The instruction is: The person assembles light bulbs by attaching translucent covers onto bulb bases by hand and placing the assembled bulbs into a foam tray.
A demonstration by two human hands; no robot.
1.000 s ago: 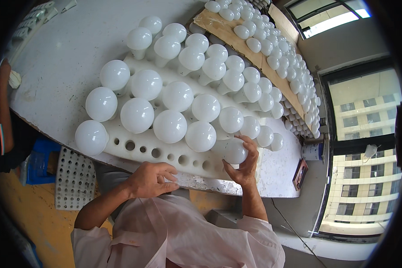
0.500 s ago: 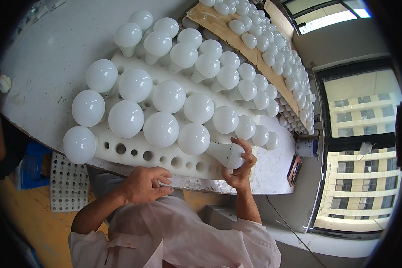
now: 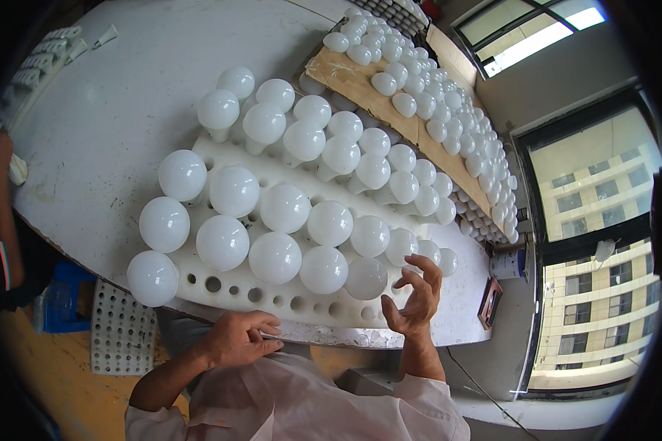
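Observation:
A white foam tray (image 3: 272, 298) with round holes lies on the table, and several white globe bulbs (image 3: 275, 257) stand in it in rows. My right hand (image 3: 413, 294) hovers with fingers spread beside a bulb (image 3: 365, 278) seated at the right of the front row; it holds nothing. My left hand (image 3: 240, 338) rests at the tray's near edge, fingers loosely curled and empty. The nearest row of holes (image 3: 256, 295) shows open sockets.
A second board (image 3: 360, 82) carrying several smaller white bulbs runs along the far right. A perforated white tray (image 3: 118, 331) sits low at the left, by a blue item (image 3: 57, 305). Another person's arm (image 3: 4, 213) shows at the left edge. A small can (image 3: 506, 264) stands by the window.
My right hand held a bulb at the tray's front right; that bulb now sits in the tray and the hand has opened and drawn back. The left hand stayed at the tray's edge.

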